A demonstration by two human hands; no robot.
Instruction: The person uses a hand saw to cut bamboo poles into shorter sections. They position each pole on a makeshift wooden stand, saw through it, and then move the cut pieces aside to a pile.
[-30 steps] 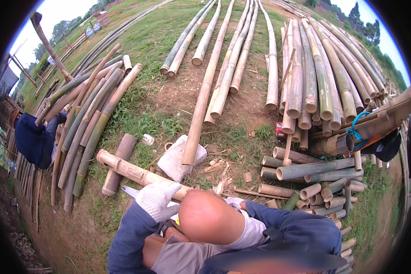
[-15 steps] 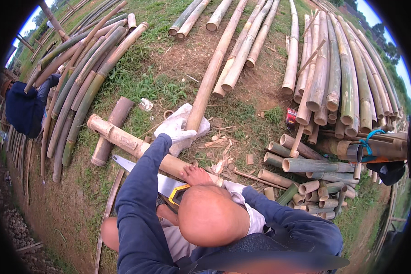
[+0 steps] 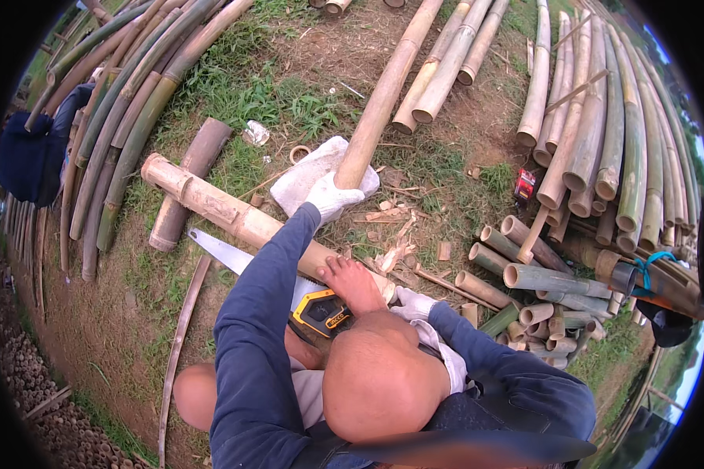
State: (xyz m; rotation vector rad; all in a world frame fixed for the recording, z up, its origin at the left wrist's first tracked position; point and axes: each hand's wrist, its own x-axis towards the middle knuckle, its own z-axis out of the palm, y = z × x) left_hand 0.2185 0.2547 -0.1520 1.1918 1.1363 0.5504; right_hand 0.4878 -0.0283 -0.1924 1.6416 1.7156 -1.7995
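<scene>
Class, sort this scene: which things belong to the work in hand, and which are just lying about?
In use:
left hand on long bamboo pole
right hand beside bare foot
short bamboo log
hand saw

Lying about:
stacked poles
cut stubs
blue cloth
red can

Head camera, close, steeply downward over bamboo (image 3: pixel 235 215)

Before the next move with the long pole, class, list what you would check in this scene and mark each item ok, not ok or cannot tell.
1. Left hand grips the long pole: ok.
2. Right hand free of the saw: ok.
3. Bare foot off the short log: not ok, it rests there.
4. Saw blade away from the foot: not ok, close beside it.
5. Pole end seated on the white sack: cannot tell.
</scene>
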